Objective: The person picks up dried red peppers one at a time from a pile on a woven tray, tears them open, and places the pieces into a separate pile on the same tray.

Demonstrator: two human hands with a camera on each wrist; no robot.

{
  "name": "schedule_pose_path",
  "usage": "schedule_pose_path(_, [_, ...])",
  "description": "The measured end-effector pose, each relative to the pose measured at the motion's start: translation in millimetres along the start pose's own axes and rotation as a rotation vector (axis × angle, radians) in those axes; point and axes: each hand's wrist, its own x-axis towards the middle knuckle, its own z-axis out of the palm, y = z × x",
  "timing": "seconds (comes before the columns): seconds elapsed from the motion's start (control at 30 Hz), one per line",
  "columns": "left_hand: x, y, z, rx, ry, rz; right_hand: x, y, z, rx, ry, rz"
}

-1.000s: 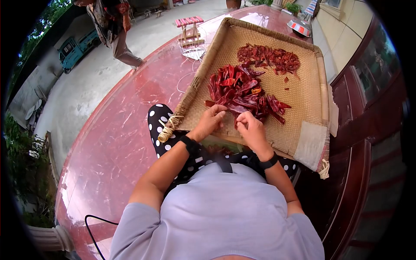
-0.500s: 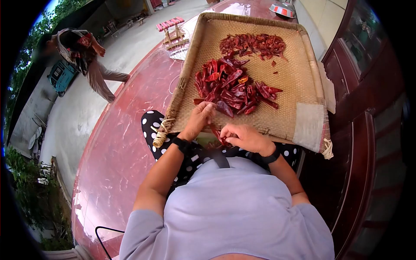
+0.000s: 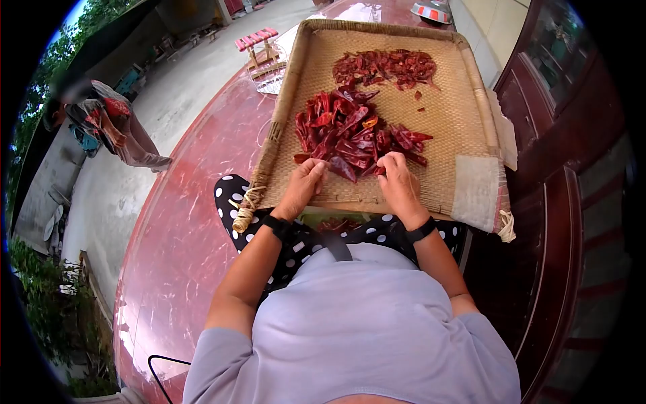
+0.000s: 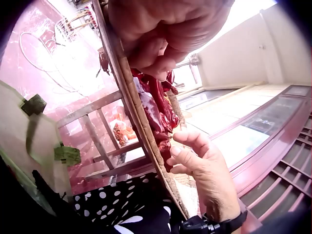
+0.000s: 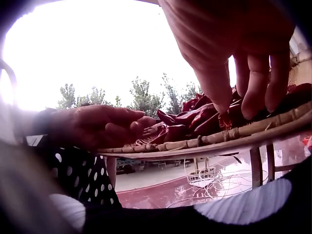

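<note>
A pile of whole dried red chilies (image 3: 333, 128) lies in a shallow woven tray (image 3: 444, 128). At the pile's near edge, my right hand (image 3: 400, 185) pinches a dried chili (image 5: 225, 121) between thumb and fingertips. My left hand (image 3: 303, 185) hovers over the tray's near rim, just left of a large dark chili (image 3: 342, 169). Its fingers are loosely curled, with nothing showing between them. Cut chili pieces (image 3: 390, 66) form a flatter heap toward the far side. Below the near rim, more red pieces (image 3: 336, 224) show in a greenish container, partly hidden.
The tray's near side sits over the dotted trousers (image 3: 232, 192). A pale cloth patch (image 3: 476, 183) covers its near right corner. Left of it stand a striped stool (image 3: 256, 40) and a wire rack (image 3: 272, 79) on the red floor (image 3: 182, 202). A person (image 3: 111, 124) is at the far left.
The right hand has left the space below the near rim and risen to the chili pile. The chili seen between the hands is gone from there. The other person has moved left.
</note>
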Motion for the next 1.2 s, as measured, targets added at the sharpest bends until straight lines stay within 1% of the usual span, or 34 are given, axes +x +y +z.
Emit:
schedule_pose_path(0.07, [1, 1, 2, 0.004, 0.003, 0.003, 0, 12, 9, -0.057, -0.007, 0.045])
schedule_pose_path(0.17, [-4, 4, 4, -0.010, 0.008, -0.014, 1, 13, 9, -0.088, -0.035, 0.088])
schedule_pose_path(0.27, [-3, 10, 4, -0.016, -0.008, -0.041, 1, 10, 2, 0.013, -0.066, 0.111])
schedule_pose_path(0.33, [-7, 10, 4, -0.024, -0.026, -0.054, -1, 0, -5, 0.135, -0.109, 0.087])
schedule_pose_path(0.37, [-7, 9, 5, 0.006, -0.022, -0.031, -3, -5, -8, 0.195, -0.131, 0.077])
schedule_pose_path(0.47, [-6, 7, 10, 0.105, -0.016, 0.035, -9, -18, -10, 0.423, -0.281, -0.068])
schedule_pose_path(0.53, [-5, 6, 9, 0.185, -0.022, 0.068, -13, -30, -9, 0.543, -0.397, -0.081])
schedule_pose_path(0.57, [-5, 5, 8, 0.160, -0.022, 0.034, -15, -35, -9, 0.604, -0.455, -0.087])
schedule_pose_path(0.63, [-4, 6, 6, 0.110, -0.024, -0.029, -17, -40, -10, 0.505, -0.497, -0.178])
schedule_pose_path(0.7, [-4, 4, 5, 0.092, -0.034, -0.029, -19, -40, -8, 0.402, -0.533, -0.263])
schedule_pose_path(0.73, [-4, 3, 4, 0.083, -0.039, -0.029, -21, -39, -6, 0.380, -0.505, -0.301])
schedule_pose_path(0.83, [-2, 0, 5, 0.071, -0.022, 0.006, -19, -39, -6, 0.468, -0.565, -0.215])
schedule_pose_path(0.93, [0, -1, 7, 0.104, 0.044, 0.021, -16, -32, 10, 0.307, -0.179, -0.199])
schedule_pose_path(1.03, [1, -2, 8, 0.149, 0.114, -0.013, -3, -31, 18, 0.065, -0.086, -0.088])
schedule_pose_path(1.17, [1, -1, 11, 0.129, 0.167, -0.063, 3, -30, 36, 0.026, -0.120, -0.047])
schedule_pose_path(1.2, [1, -1, 11, 0.136, 0.168, -0.070, 4, -29, 39, 0.078, -0.105, -0.021])
